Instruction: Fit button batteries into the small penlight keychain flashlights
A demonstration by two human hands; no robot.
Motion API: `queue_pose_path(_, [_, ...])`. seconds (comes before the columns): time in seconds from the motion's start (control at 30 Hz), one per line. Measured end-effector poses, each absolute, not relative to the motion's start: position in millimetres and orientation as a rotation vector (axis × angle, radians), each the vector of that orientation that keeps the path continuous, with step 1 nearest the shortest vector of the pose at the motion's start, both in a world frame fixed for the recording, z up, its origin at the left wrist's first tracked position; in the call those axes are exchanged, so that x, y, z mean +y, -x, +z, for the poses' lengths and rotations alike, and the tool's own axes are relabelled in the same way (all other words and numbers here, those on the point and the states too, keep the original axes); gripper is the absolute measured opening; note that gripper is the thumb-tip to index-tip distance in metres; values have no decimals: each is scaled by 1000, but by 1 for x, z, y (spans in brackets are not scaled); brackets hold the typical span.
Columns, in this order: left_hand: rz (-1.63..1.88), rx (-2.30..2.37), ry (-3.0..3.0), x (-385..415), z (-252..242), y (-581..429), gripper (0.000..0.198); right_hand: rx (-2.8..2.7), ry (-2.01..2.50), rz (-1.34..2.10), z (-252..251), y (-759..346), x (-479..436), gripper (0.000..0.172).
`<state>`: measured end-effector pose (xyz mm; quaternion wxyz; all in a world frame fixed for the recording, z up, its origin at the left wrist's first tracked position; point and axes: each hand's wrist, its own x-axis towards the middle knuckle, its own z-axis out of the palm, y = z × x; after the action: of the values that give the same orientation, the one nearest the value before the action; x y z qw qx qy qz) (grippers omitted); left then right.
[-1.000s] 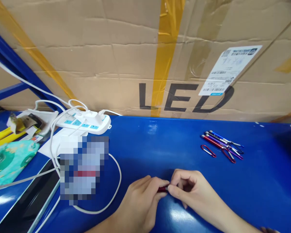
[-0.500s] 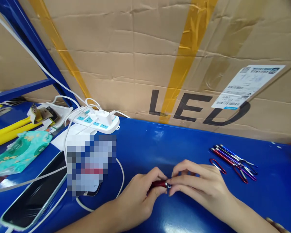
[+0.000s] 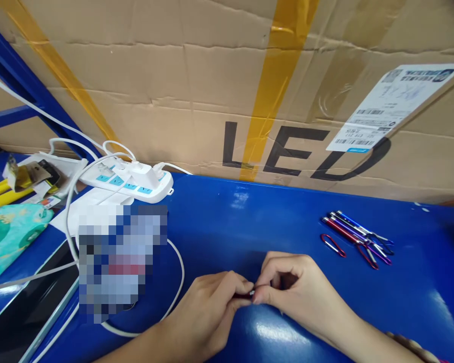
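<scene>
My left hand (image 3: 212,315) is closed round a small red metal stick (image 3: 242,296), of which only a short piece and a silver tip show between the fingers. My right hand (image 3: 293,290) pinches that tip with thumb and forefinger. Both hands rest low on the blue table (image 3: 227,222), meeting near its front middle. To the right, apart from my hands, lies a bundle of similar red, purple and blue sticks with clips (image 3: 357,236), and a loose red clip (image 3: 333,244) beside it.
A taped cardboard box marked LED (image 3: 196,91) stands along the back. A white power strip (image 3: 130,179) with plugs and a white cable (image 3: 176,252) lie at the left. A dark tablet (image 3: 26,312), a teal packet (image 3: 7,234) and yellow bars fill the left edge.
The view has swung a little. My left fingers now cover more of the red stick than half a second ago; both hands stay joined at its tip.
</scene>
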<state>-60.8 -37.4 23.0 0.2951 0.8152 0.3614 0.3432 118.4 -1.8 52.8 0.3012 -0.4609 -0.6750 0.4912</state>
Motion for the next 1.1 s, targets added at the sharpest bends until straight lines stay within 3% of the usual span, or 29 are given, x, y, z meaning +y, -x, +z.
queue_pose_path(0.13, [880,999,-2322,-34,22,61,17,-1543,1354,1744,50,-117,1,38])
queue_pose_path(0.23, [846,1045,-2231,-33,25,60,18,-1581,1367,1745,49,-118,4,37])
queue_pose_path(0.4, [851,1125,-1907,-31,33,58,17,-1938,1243,1303,53,-123,10,25])
queue_pose_path(0.6, [948,1192,-1760,-28,38,60,14,-2271,1411,76,65,-171,37,23])
queue_pose_path(0.7, [958,1221,-1740,-28,36,61,15,-2339,1618,-278,65,-209,51,19])
queue_pose_path(0.83, [928,1228,-1749,-28,34,60,19,-2474,1814,-366,63,-234,56,8])
queue_pose_path(1.1, [733,1338,-1628,-27,43,58,30,-2495,2140,-212,71,-196,48,13])
